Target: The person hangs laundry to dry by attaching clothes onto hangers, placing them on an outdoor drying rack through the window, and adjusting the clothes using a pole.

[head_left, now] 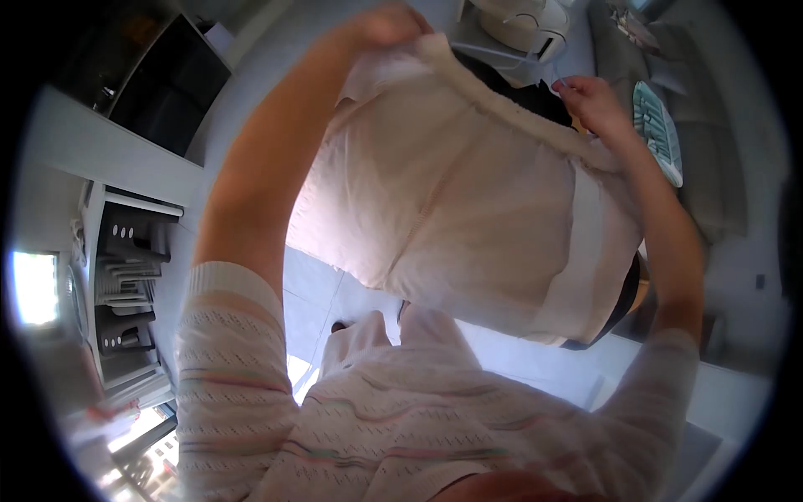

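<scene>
Creased beige garment, gathered waistband, pale stripe
Left hand clamps its soft cloth; right hand's hold I cannot tell.

Light: soft, hazy | glare: bright panel, far left | fisheye bend, black corners

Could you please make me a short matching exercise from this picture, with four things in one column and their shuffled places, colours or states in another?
Things
1. Garment
2. Sofa
3. Left hand
4. Knit top

Descriptions
A. Grey, towards the upper right
B. Worn, with thin coloured stripes
C. Beige, with a broad white band
D. At the waistband's upper left end

Pairs: 1-C, 2-A, 3-D, 4-B
</scene>
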`<state>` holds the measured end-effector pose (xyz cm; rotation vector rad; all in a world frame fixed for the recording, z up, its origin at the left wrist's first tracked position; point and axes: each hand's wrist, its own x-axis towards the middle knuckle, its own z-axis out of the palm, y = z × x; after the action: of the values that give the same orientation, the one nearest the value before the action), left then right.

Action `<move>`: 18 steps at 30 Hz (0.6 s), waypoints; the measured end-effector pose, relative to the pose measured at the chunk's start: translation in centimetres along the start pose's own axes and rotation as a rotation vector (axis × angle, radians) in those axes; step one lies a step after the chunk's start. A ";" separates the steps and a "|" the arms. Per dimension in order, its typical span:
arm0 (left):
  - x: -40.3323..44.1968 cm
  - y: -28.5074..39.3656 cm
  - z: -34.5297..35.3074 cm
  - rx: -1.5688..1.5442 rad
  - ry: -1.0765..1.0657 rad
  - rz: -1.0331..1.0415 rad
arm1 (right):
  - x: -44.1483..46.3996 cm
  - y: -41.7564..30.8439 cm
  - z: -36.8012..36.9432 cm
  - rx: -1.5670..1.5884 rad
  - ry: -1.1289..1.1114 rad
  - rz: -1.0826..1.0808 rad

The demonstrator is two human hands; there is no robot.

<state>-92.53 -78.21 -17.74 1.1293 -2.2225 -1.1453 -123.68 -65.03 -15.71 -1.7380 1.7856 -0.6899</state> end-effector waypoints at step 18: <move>5.4 8.0 5.8 0.021 -0.357 0.127 | -4.7 -4.7 -1.6 0.247 0.033 0.047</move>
<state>-103.35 -76.97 -14.76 0.8262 -2.5342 -1.3586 -121.34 -60.47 -11.14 -1.5242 1.6775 -0.8841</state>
